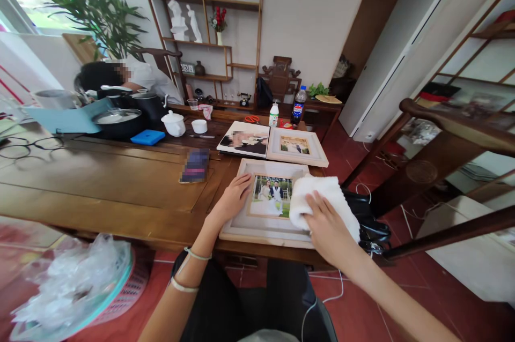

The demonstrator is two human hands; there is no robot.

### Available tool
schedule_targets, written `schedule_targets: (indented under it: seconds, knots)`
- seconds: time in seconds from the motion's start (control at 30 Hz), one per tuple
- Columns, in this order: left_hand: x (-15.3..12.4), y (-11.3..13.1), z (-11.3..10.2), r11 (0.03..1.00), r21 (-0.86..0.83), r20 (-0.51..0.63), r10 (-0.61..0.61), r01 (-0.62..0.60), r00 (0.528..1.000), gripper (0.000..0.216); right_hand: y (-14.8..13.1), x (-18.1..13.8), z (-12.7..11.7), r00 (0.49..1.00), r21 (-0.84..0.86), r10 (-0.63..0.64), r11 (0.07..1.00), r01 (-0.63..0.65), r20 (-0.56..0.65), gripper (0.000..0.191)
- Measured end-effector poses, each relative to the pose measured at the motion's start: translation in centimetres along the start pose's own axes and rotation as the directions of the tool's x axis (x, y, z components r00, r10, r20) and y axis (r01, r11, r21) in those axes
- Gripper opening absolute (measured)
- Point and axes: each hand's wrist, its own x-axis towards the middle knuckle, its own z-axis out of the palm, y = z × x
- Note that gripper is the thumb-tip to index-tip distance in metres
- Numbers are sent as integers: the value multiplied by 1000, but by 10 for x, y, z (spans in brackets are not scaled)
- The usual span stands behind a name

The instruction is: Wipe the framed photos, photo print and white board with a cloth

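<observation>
A light wooden picture frame (237, 230) lies flat at the table's near edge, with a small photo (271, 197) of two people in its middle. My left hand (238, 192) rests on the frame's left side, fingers stretched out and holding nothing. Bunched in my right hand (322, 218) is a white towel (336, 192), pressed on the right side of the frame and covering that part. Just behind lie a second picture frame (317, 151) and a white-bordered photo panel (229, 141). The underside of my right hand is hidden.
On the table are a phone (195, 165), a blue box (147, 137), a white lidded pot (174, 123), orange scissors (252, 119), a white bottle (274, 116) and a cola bottle (298, 107). A wooden chair (434, 170) stands right. A basket (132, 283) with plastic bags sits lower left. Someone leans on the table's far side.
</observation>
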Motion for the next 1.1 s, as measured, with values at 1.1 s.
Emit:
schedule_targets:
  seconds: [1.1]
  knots:
    - [-1, 0, -2, 1000, -1, 12, 29, -29, 1000, 36, 50, 118, 33, 999, 150, -32, 988, 25, 43, 47]
